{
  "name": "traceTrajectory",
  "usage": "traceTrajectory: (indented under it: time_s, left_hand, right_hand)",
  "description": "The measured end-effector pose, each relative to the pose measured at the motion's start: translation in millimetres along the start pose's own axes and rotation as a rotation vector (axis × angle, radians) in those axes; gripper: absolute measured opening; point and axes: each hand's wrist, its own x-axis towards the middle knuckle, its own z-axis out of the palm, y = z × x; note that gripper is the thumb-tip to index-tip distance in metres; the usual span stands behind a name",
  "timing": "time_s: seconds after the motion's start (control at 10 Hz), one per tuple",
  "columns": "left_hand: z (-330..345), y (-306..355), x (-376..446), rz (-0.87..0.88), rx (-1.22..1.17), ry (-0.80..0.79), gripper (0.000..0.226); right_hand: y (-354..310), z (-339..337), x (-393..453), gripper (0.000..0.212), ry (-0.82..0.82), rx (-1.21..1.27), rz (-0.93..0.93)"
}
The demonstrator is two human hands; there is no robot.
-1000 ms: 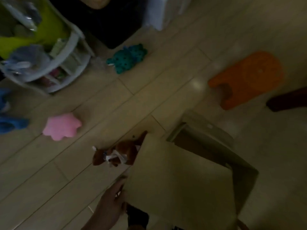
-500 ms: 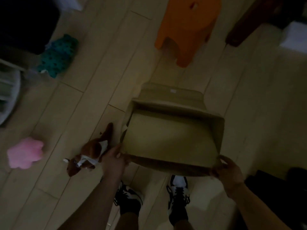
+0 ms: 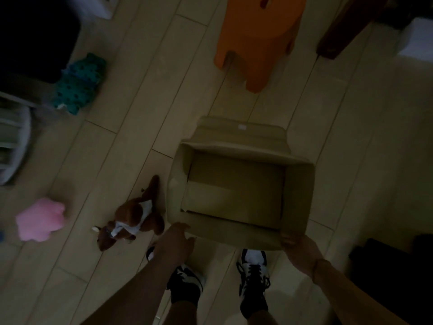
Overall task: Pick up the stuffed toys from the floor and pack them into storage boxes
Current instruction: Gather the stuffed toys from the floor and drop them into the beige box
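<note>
— Storage box?
— Open cardboard box point(image 3: 236, 191) on the wooden floor point(image 3: 145, 109), top facing up, nothing visible inside. Far flap folded outward toward the orange stool point(image 3: 255, 41).

— Left hand?
— Left hand point(image 3: 174, 242) at the near-left corner of the box, fingers curled against the outer wall. Touching the cardboard; cannot tell whether gripping or only resting.

— Right hand?
— Right hand point(image 3: 301, 250) at the near-right corner, fingers wrapped round the lower edge of the near wall. Closed on the box.

— Stuffed toys?
— Three on the floor, none in the box. Brown plush animal point(image 3: 133, 219) with white cloth round the body, lying on its side just left of the box and just beyond the left hand, not touched. Pink plush point(image 3: 41, 219) further left, well apart from the box. Teal spotted plush point(image 3: 78, 84) far left, beside a dark piece of furniture point(image 3: 35, 38).

— Anything else noted?
— Two black-and-white shoes point(image 3: 254, 275) below the near wall of the box. White rack point(image 3: 14, 141) at the left edge, contents blurred. Lighting dim throughout; fine detail poor.
</note>
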Motion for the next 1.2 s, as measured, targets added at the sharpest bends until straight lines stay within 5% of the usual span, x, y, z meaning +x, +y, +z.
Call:
traceTrajectory:
  time_s: [0.3, 0.4, 0.5, 0.6, 0.7, 0.8, 0.9, 1.0, 1.1, 1.2]
  left_hand:
    - [4.3, -36.4, -9.5, 0.324, 0.109, 0.007, 0.073]
    - [3.9, -49.4, -10.8, 0.434, 0.201, 0.019, 0.047]
    - [-6.4, -71.0, 4.6, 0.565, 0.221, 0.077, 0.068]
    - [-21.9, -77.1, 18.9, 0.547, 0.225, 0.102, 0.064]
    - [-24.7, -81.3, 22.8, 0.693, 0.139, 0.076, 0.051]
    - [-14.9, -84.1, 20.3, 0.671, 0.323, -0.046, 0.050]
    - [-7.6, -87.5, 9.2, 0.673, 0.356, -0.003, 0.061]
    - [-6.9, -99.8, 8.7, 0.660, 0.210, -0.007, 0.062]
    - [-19.1, -118.3, 5.5, 0.639, -0.059, 0.064, 0.052]
    - [-29.5, -145.7, 17.6, 0.418, -0.312, 0.151, 0.042]
  right_hand:
    - [-25.8, 49.1, -17.6, 0.073, -0.239, -0.962, -0.352]
    - [-32.0, 51.3, -11.3, 0.048, -0.112, -1.190, -0.345]
    - [-43.0, 41.8, -9.9, 0.034, 0.014, -1.274, -0.364]
    - [-43.9, 27.3, -10.4, 0.027, 0.323, -1.052, -0.283]
    - [-19.9, 28.9, -14.5, 0.028, 0.308, -0.772, -0.147]
    - [-9.9, 36.5, -9.8, 0.022, 0.198, -0.689, 0.055]
    - [-17.7, 40.8, -7.8, 0.037, 0.293, -0.533, 0.125]
    - [-24.5, 49.2, -9.9, 0.027, 0.283, -0.449, 0.166]
    - [-49.9, 69.5, -14.1, 0.036, 0.254, -0.569, 0.160]
    - [-100.9, 122.5, -21.3, 0.029, 0.351, -0.626, -0.358]
